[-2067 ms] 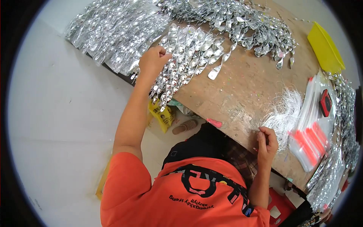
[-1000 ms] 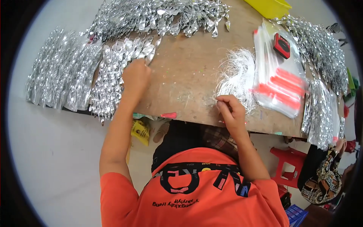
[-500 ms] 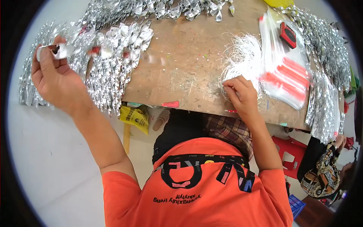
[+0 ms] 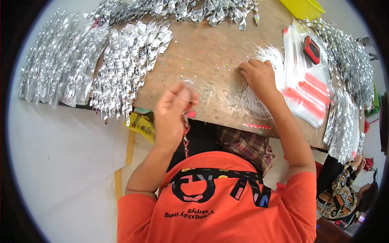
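Observation:
My left hand (image 4: 176, 111), blurred by motion, is closed over the near edge of the table. From it hangs a twisted foil strip (image 4: 186, 141), shiny and tinged red, reaching down in front of my lap. My right hand (image 4: 259, 77) rests at the left side of a heap of thin white strings (image 4: 257, 103). Its fingers are curled, and whatever they pinch is too fine or hidden to make out. Right of the heap lie clear plastic bags (image 4: 298, 71) with red edges.
Silver twisted foil strips (image 4: 125, 60) hang over the table's left edge, more (image 4: 194, 10) lie at the back, and others (image 4: 348, 56) at the right. A red and black box (image 4: 311, 50) sits on the bags. A yellow basin (image 4: 304, 8) stands far right. Another person (image 4: 344, 190) sits at right.
My left hand has come from the foil strips at the left to the table's near edge, bringing a strip. My right hand has moved slightly farther up along the string heap.

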The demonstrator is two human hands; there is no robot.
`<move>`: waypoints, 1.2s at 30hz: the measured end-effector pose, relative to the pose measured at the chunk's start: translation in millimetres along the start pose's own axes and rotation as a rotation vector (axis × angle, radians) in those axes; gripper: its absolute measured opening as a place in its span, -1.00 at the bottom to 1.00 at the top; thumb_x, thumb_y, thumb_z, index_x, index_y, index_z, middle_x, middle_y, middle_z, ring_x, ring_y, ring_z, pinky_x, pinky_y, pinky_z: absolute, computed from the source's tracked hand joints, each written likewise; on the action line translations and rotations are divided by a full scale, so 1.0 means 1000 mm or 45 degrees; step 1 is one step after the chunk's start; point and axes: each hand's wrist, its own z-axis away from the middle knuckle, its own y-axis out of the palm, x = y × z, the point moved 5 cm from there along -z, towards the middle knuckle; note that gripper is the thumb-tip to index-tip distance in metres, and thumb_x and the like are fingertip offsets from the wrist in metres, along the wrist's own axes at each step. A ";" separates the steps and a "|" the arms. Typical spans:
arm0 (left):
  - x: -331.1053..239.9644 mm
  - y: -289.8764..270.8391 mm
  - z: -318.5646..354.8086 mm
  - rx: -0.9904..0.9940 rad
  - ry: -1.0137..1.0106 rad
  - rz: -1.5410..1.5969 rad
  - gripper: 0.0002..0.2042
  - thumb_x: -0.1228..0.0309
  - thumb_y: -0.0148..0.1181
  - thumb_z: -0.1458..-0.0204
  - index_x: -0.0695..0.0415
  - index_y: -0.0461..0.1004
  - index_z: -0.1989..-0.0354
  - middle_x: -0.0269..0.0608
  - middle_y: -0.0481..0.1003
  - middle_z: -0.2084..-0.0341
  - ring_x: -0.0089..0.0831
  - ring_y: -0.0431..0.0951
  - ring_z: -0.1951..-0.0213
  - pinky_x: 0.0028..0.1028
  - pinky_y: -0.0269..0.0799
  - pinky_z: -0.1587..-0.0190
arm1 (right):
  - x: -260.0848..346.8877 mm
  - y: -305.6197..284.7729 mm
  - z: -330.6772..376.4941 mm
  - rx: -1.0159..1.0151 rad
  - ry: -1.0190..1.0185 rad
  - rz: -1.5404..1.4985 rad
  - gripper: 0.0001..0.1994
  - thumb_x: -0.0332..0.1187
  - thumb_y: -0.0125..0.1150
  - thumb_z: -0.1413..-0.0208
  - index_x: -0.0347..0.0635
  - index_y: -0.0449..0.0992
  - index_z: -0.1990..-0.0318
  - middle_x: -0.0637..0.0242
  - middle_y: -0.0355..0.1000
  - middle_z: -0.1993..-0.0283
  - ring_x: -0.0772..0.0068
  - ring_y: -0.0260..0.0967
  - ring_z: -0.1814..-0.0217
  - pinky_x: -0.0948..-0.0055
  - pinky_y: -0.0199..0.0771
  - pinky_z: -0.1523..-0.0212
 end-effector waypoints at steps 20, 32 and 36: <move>0.018 0.024 0.022 0.439 -0.042 -0.417 -0.69 0.44 0.12 -0.05 0.20 0.34 0.02 -0.33 0.43 0.28 -0.63 0.40 0.31 -0.62 0.35 0.30 | 0.060 -0.061 0.046 -0.016 0.832 -1.880 -0.95 -0.46 -0.08 -0.15 -0.22 0.26 0.27 0.31 0.34 0.45 0.69 0.15 0.59 0.70 0.17 0.56; 0.022 0.035 0.031 0.519 0.000 -0.455 -0.69 0.60 0.11 -0.01 0.24 0.33 0.02 -0.28 0.38 0.18 -0.60 0.38 0.19 -0.63 0.32 0.20 | 0.082 -0.069 0.055 -0.202 0.869 -2.204 -0.84 -0.55 0.04 -0.07 -0.21 0.25 0.20 0.28 0.40 0.46 0.67 0.27 0.53 0.72 0.25 0.55; 0.025 0.033 0.031 0.526 0.003 -0.475 -0.68 0.61 0.10 -0.01 0.26 0.32 0.02 -0.24 0.37 0.14 -0.56 0.40 0.16 -0.59 0.34 0.14 | 0.082 -0.068 0.056 -0.187 0.890 -2.210 -0.83 -0.55 0.04 -0.07 -0.20 0.25 0.19 0.28 0.41 0.48 0.67 0.27 0.55 0.73 0.25 0.55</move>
